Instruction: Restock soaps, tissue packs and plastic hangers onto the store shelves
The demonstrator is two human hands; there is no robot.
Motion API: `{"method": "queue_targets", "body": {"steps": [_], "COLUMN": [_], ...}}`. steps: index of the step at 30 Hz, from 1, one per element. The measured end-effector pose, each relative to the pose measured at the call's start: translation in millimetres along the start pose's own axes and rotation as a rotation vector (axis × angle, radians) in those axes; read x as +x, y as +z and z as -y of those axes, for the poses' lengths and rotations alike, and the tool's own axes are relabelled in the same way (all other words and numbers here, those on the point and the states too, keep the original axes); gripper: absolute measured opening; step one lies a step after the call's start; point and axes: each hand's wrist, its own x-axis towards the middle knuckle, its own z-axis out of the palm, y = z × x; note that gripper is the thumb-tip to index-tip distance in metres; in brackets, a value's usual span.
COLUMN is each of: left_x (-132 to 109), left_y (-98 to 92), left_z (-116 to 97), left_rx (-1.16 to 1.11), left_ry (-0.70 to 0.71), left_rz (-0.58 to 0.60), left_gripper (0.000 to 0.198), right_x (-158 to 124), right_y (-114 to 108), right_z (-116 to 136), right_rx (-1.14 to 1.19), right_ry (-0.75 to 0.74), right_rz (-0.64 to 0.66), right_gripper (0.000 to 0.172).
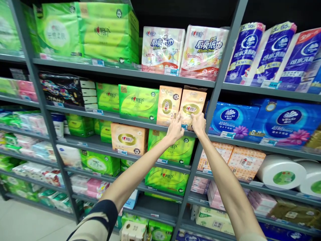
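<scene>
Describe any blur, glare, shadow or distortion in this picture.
Head view: shelf posts converge downward; the far-left green pack is smeared; the kitchen towels show glare on glossy wrap; black shadow lies above them; left hand, right hand and held orange pack look clearer.

The room in front of the shelves is open. Only a thin dark gap shows over the left peach pack and right peach pack, under the upper shelf. A green pack closes off the left; the post crowds the right hand. Lower down, a partly bare shelf leaves an opening.
</scene>
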Motion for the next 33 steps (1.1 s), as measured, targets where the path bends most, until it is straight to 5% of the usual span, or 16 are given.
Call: {"method": "queue_targets", "body": {"steps": [3,10,16,25,33], "left_x": [-2,-3,2,10,-11], "left_y": [-0.7,-1.6,-2.7,-9.4,-50.6], "left_z": [5,8,3,-20,-33], "left_rx": [-0.005,-0.136,-0.289,-0.778,-1.507], "left_ry": [0.034,0.036,-0.018,-0.371,-0.588], "left_rz": [0.025,-0.027,-0.093,-0.218,-0.217], "left_gripper": [0.077,0.075,0.078,0.087,0.032], "right_x": [0,5,4,-24,-68], "right_y": [0,-6,-14,-14,-36], "right_z": [0,-13,-13,-18,-6], "right_rx": [-0.018,0.072,0.130,0.338,0.908], "right_ry": [0.063,-0.075,-0.115,-0.114,-0.044], "right_rz": [0.021,0.065,0.107,0.036,0.007], "right_gripper": [0.053,0.068,0.053,0.062,0.066]}}
